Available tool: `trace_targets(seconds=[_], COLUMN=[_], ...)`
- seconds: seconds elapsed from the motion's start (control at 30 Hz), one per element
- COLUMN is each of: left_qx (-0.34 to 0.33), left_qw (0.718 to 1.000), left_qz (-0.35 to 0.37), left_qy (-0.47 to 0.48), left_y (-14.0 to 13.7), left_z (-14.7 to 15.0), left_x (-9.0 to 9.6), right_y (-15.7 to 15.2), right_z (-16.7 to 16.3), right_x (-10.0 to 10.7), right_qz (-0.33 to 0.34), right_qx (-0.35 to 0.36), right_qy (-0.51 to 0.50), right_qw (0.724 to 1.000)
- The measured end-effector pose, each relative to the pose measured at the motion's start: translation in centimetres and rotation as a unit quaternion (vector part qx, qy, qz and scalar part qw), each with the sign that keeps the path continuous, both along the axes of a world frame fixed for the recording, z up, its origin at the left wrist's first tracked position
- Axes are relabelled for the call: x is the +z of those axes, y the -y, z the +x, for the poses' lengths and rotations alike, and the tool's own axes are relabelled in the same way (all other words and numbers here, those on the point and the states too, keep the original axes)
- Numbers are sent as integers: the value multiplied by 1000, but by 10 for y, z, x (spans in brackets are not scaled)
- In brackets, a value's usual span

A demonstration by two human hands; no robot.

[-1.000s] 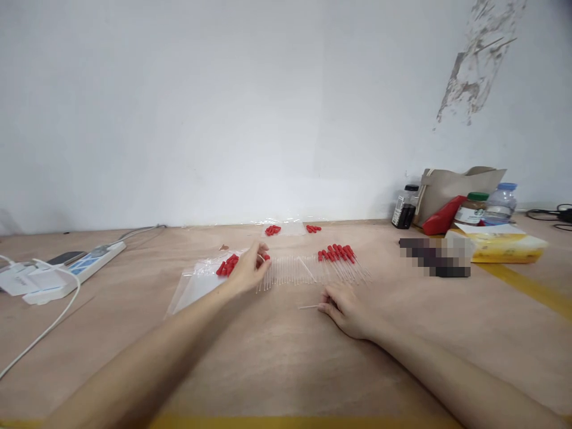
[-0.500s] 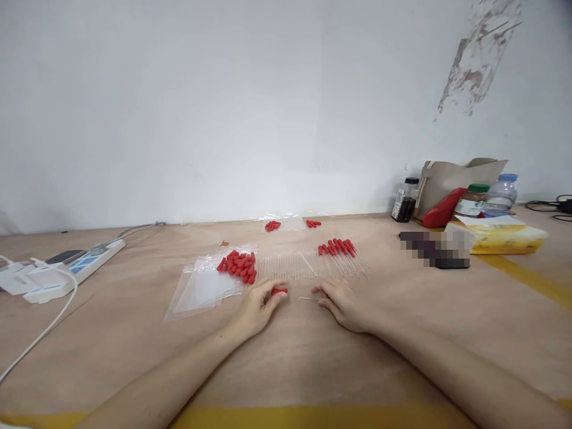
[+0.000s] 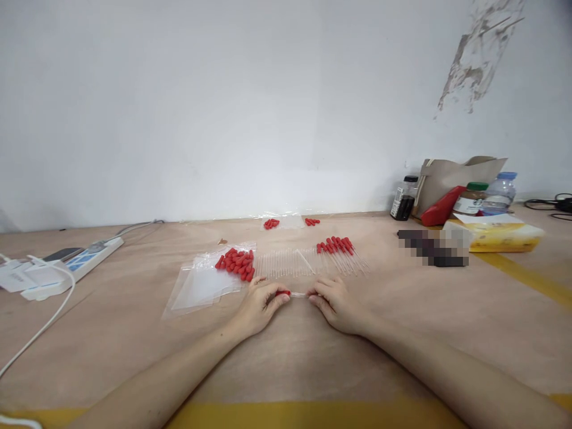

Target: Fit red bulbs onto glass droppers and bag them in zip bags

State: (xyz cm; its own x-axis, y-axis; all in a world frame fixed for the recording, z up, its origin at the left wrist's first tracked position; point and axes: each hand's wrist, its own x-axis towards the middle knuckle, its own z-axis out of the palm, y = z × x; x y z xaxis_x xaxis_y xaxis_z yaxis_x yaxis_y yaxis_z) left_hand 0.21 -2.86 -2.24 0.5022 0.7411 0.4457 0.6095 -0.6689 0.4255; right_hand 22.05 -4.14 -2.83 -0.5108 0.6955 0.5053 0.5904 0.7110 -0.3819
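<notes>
Between thumb and fingers, my left hand (image 3: 261, 304) pinches a red rubber dropper bulb (image 3: 283, 292). My right hand (image 3: 336, 302) grips a thin clear glass dropper tube (image 3: 298, 295), whose left end meets the mouth of the bulb; how far it reaches inside is hidden. Beyond my hands lies a row of bare glass tubes (image 3: 281, 263). To its right are several droppers with red bulbs fitted (image 3: 336, 245). A pile of loose red bulbs (image 3: 236, 263) rests on clear plastic bags (image 3: 203, 283) at the left.
Smaller groups of red bulbs (image 3: 271, 224) lie near the wall. A white power strip (image 3: 74, 271) with cables stands at the left. At the right are a dark bottle (image 3: 403, 199), a grey bag (image 3: 456, 179), a jar (image 3: 471, 199), a water bottle (image 3: 500, 193) and a yellow tissue pack (image 3: 507, 235).
My hands have come closer together. The glass tube has moved left and now meets the red bulb, where a gap was before.
</notes>
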Motion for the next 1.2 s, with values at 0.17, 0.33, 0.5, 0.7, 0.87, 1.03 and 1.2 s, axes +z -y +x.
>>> trace_targets(seconds=[0.17,0.33,0.5,0.7,0.87,1.03,1.2], left_qx=[2,-10,-32,-37,-31,-38,-44], left_qw=[1000,999,998,997,995,993,993], left_qz=[21,51,57,61,86,104,104], left_qy=[-14,-8,-27,-36,-47,-48,-45], left_y=[4,8,10,9,9,9,9], left_z=[1,3,3,2,1,0,0], left_x=[1,2,4,3,2,1,0], right_y=[0,-1,-5,-8,-4,0,0], right_z=[-1,0,2,2,0,-4,-6], right_x=[1,0,-1,0,-2,3,7], right_qz=[-14,-9,18,73,90,14,-91], right_qx=[12,12,9,-3,-14,-8,11], right_qy=[-4,2,52,102,109,82,49], right_qw=[1000,1000,998,992,990,997,995])
